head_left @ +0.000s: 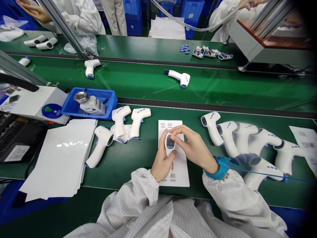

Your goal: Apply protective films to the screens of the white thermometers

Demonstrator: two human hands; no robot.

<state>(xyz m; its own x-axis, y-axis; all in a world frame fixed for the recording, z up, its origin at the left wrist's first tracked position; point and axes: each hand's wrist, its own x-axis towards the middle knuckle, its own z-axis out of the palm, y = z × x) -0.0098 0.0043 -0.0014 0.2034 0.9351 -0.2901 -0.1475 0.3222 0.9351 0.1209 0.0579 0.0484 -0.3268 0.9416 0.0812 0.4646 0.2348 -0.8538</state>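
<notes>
Between my hands is a white infrared thermometer (169,152), its dark screen facing up toward me. My left hand (162,162) is wrapped round its body from the left and below. The fingers of my right hand (189,143) pinch at its upper right edge, beside the screen. A blue wrist strap (220,168) with a cord circles my right wrist. Under the hands lies a printed paper sheet (177,175). To the left, another thermometer (101,147) rests on the bench, with two more thermometers (138,120) behind it on a crumpled white cloth.
Several thermometers (229,137) lie at the right, near another sheet (303,135). A stack of white sheets (59,155) and a blue tray (112,102) with a bottle (92,105) stand left. Beyond runs a green belt (138,82) carrying thermometers. Co-workers' white sleeves (81,18) show across it.
</notes>
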